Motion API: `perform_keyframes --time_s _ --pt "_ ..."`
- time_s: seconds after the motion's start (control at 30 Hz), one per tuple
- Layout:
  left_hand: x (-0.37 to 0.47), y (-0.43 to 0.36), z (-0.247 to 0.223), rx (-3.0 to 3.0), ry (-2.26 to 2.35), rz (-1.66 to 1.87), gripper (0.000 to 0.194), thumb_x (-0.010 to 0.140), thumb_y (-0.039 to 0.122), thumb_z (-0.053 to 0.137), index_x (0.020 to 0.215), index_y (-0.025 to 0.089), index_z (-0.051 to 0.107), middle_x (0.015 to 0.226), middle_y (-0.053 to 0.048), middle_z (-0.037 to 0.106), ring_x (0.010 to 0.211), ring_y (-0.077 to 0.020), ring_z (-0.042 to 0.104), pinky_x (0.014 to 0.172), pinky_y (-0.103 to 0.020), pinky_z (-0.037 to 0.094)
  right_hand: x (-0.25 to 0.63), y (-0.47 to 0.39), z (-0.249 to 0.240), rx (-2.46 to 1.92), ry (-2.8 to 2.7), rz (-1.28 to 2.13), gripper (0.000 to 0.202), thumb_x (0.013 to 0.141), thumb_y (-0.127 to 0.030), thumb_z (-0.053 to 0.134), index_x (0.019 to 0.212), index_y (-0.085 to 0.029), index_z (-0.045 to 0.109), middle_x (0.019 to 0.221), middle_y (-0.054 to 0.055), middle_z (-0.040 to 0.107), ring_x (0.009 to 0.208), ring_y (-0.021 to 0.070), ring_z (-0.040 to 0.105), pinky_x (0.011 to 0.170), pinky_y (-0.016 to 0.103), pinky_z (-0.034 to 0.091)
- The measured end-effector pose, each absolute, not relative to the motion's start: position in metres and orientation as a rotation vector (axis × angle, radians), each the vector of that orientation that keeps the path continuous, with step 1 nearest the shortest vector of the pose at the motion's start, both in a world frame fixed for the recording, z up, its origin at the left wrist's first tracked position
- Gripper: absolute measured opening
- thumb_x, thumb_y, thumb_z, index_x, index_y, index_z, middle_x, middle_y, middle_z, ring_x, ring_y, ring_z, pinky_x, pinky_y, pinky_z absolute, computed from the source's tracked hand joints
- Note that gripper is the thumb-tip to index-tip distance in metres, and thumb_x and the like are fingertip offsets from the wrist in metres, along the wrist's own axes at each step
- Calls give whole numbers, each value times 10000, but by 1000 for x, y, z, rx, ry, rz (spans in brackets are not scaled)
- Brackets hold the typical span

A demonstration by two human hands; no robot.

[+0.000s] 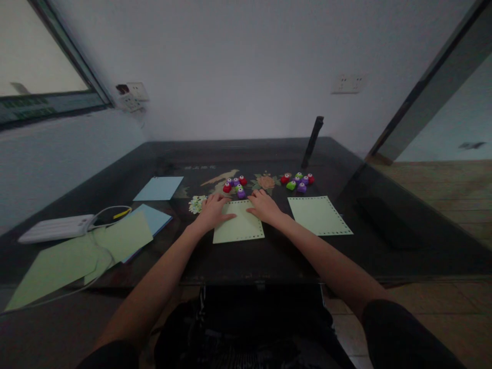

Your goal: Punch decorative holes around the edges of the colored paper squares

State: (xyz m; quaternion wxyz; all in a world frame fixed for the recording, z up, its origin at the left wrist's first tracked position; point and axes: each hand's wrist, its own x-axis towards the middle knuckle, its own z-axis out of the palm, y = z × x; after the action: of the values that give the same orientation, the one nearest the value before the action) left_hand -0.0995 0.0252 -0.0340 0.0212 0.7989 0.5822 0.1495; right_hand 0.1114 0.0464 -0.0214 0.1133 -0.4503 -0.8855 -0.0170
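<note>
A pale green sheet of paper (238,228) with small holes along its edges lies flat on the dark table in front of me. My left hand (214,210) rests on its left side, fingers stretched out and thumb pointing inward. On the upper right part of the same sheet lies my right hand (265,206), its fingers also extended. Just beyond the fingertips sits a small cluster of red, purple and green toy pieces with eye-like dots (236,186). Next to my left hand is a patch of white flowers (197,204).
Another holed green sheet (319,215) lies to the right, below a second cluster of toy pieces (298,182). A black upright stick (313,141) stands behind. At left are blue paper (159,188), green sheets (65,261), a white power strip (57,229) and a loose cable.
</note>
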Motion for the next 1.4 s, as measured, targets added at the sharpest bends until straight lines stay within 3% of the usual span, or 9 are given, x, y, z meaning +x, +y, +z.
perform_keyframes --time_s 0.23,0.4,0.6,0.8,0.93,1.03,1.2,1.4 --pt "-98 25 -32 2468 1797 510 504 671 493 680 1077 218 560 1146 -107 538 1096 -315 460 918 -471 337 114 48 -22 -1272 -2539 -53 395 738 -318 681 1066 -117 591 1089 137 549 1047 287 459 859 389 413" --pt "-97 27 -31 2488 1771 566 484 662 399 708 1066 206 523 1114 -92 589 1078 -304 507 915 -452 345 117 50 -24 -1255 -2453 76 312 728 -203 665 1011 -142 549 1022 104 573 1007 241 494 843 361 405" --pt "-99 28 -24 2369 1617 718 316 733 246 612 1041 214 551 1046 -52 652 966 -234 596 850 -363 420 122 54 -23 -1243 -2196 522 241 702 -138 633 932 -161 562 903 50 626 824 179 570 734 305 429" --pt "-107 33 -22 2202 1634 923 244 711 291 619 940 209 620 974 -41 679 903 -234 614 816 -351 447 126 60 -25 -1153 -1812 1193 333 694 -153 645 1018 -135 573 859 66 682 745 175 628 675 314 500" --pt "-112 37 -19 2085 1672 1003 274 687 313 649 925 178 632 924 -59 678 862 -235 611 794 -362 459 129 59 -26 -1038 -1769 1479 223 688 -178 661 904 -128 645 843 81 703 701 181 647 663 331 526" --pt "-112 37 -17 1939 1601 1155 377 665 320 673 1002 163 610 994 -76 662 895 -232 610 811 -373 472 130 58 -26 -1040 -1792 1470 160 686 -212 672 821 -128 673 793 78 706 646 173 640 625 319 525" --pt "-106 35 -17 1544 1349 1385 549 678 321 673 1167 142 500 1069 -110 652 893 -206 633 796 -361 508 132 61 -21 -1017 -1640 1369 211 685 -245 685 855 -122 673 824 84 707 682 170 645 662 328 533" --pt "-97 27 -18 1406 1269 1218 381 710 412 651 942 110 646 894 -104 708 771 -222 650 705 -360 527 135 62 -12 -940 -1503 1267 296 674 -322 700 906 -141 665 882 71 706 737 171 647 724 349 532"
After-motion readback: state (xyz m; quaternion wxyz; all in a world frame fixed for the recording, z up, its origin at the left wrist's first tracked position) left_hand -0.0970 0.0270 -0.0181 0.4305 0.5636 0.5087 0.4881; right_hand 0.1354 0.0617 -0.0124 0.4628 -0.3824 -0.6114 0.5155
